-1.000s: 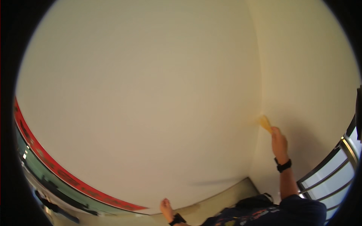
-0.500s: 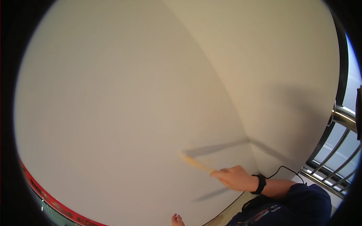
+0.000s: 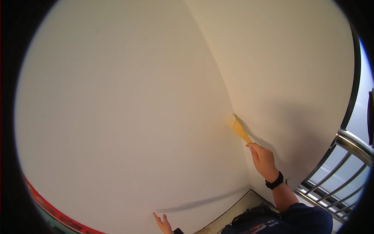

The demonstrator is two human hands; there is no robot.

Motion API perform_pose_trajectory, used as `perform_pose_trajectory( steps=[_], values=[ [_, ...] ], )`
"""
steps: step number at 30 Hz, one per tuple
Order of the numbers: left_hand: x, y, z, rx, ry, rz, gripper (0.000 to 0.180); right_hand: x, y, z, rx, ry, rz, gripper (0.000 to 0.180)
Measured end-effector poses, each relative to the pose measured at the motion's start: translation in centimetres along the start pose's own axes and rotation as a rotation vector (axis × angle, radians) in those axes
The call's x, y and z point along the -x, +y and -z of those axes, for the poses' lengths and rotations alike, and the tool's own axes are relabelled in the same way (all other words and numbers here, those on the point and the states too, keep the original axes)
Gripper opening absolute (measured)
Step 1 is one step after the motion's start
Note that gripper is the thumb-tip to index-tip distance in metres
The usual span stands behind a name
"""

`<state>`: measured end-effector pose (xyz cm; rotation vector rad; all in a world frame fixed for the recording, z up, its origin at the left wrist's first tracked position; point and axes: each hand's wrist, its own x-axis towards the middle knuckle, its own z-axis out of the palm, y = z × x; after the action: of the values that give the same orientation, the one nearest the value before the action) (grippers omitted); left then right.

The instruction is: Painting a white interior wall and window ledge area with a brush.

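Observation:
A flat paintbrush (image 3: 241, 131) with a yellow wooden handle and pale bristles is held in my right hand (image 3: 265, 160), which is closed around the lower end of the handle. Its bristles point up and to the left, at the corner where two pale walls meet; they look to be on the left wall (image 3: 128, 117) or very near it, slightly blurred. Low in the view, my left hand (image 3: 164, 225) shows fingers apart and nothing in them. It is near the same wall, and I cannot tell whether it touches.
The other wall (image 3: 280, 70) carries a soft shadow of my arm. A metal railing (image 3: 352, 146) stands at the right beside a dark-framed window (image 3: 356, 74). Along the lower left runs a red band (image 3: 58, 212). A pale floor strip (image 3: 226, 216) shows below the wall.
My right hand has swung the brush up and to the right, from the left wall to the corner. My left hand has shifted left and its fingers are more spread. The view has shifted slightly.

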<state>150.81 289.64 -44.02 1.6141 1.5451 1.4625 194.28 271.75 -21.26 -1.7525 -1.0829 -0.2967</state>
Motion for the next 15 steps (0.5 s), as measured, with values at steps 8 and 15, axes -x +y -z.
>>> perform_pose_trajectory(
  steps=[8,15],
  values=[
    [-0.9,4.2,-2.0,0.082,-0.067,0.204,0.058,2.8,-3.5,-2.9,0.064,-0.232,0.186,0.021],
    [-1.5,3.1,-0.9,0.17,-0.088,0.21,0.056,4.7,-9.0,-4.4,0.002,-0.595,0.433,0.027]
  ],
)
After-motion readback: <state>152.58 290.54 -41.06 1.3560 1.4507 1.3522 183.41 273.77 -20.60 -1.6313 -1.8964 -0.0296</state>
